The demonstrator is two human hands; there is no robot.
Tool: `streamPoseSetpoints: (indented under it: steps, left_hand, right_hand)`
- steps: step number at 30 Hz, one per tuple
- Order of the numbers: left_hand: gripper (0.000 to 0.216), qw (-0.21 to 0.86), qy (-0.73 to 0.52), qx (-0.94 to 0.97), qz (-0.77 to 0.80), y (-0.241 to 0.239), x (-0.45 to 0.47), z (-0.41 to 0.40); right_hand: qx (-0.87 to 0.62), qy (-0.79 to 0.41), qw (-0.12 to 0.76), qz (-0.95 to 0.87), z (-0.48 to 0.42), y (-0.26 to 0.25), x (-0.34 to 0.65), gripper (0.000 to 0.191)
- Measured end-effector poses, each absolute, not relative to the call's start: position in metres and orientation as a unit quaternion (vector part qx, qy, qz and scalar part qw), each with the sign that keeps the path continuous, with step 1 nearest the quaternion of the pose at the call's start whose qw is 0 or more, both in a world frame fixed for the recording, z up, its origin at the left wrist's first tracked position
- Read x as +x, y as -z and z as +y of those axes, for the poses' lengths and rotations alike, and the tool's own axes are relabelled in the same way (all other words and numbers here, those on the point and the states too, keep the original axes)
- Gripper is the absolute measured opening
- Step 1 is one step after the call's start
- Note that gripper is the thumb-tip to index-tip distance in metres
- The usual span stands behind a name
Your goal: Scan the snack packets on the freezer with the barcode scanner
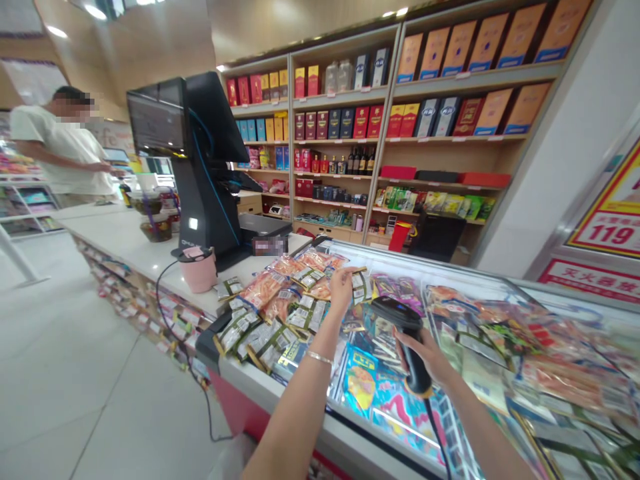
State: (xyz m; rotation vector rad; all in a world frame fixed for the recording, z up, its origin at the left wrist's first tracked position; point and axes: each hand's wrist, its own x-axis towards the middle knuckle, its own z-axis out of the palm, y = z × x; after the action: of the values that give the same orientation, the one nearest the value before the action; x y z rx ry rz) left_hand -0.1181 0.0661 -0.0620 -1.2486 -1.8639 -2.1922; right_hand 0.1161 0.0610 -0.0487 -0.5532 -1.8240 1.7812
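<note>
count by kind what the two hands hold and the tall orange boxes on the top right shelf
Black handheld barcode scanner, right hand: 1
Flat silver-and-green plastic packet, left hand: 1
Tall orange boxes, top right shelf: 6
Total: 8

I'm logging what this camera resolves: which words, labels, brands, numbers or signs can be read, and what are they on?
"119": on the yellow-edged sign, far right.
"灭火器放": on the lower sign, running off the frame edge.
Too small or blurred to read: print on the packet in the left hand, the shelf boxes and the terminal.
</note>
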Motion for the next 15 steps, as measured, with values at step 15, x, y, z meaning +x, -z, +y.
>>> streamPoseSetpoints:
  steps: [15]
  left_hand:
    - [0.026, 0.005, 0.707, -0.388, -0.591, 0.065, -0.120, 0.070]
  right_hand:
    - [-0.179, -0.731, 0.332, -0.569, 0.073, 0.052, 0.120, 0.030]
